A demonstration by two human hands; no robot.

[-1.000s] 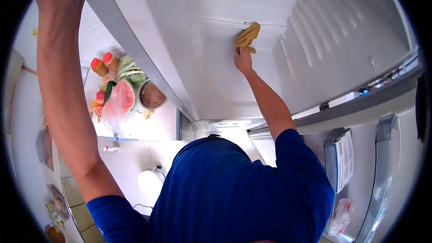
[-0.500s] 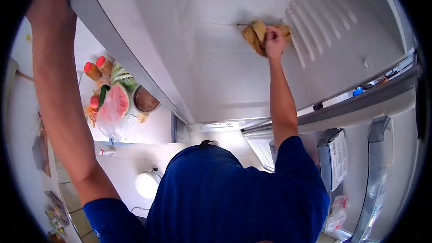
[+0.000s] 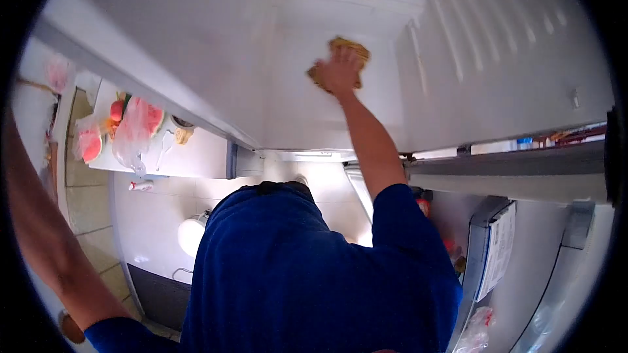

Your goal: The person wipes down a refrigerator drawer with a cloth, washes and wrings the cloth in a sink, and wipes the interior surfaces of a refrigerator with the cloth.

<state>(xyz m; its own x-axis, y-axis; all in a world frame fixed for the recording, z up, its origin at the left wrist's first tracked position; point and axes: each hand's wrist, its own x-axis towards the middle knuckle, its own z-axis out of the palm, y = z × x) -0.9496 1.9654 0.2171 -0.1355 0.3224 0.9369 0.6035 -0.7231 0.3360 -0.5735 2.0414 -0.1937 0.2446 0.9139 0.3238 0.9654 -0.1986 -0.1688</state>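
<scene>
My right hand [image 3: 340, 74] holds a brownish-yellow cloth [image 3: 354, 45] pressed against the white inner surface [image 3: 297, 101] of a refrigerator. The fingers lie over the cloth, slightly blurred, and cover its middle. Moulded ridges [image 3: 477, 33] run along the refrigerator's side wall to the right of the hand. Only the forearm of my left arm shows, at the left edge of the head view; my left hand is out of the picture.
The opened refrigerator door [image 3: 536, 274] hangs at lower right, with a box [image 3: 498, 245] and a plastic bag [image 3: 477, 330] in its shelves. Watermelon pieces [image 3: 156, 117] and a bagged item lie on a white table [image 3: 196, 160] to the left. A round white object [image 3: 191, 235] stands on the floor.
My right hand and the cloth have moved left, away from the ridged wall, and the cloth is now flatter beneath the hand. The view has shifted, and my left arm sits lower and further left.
</scene>
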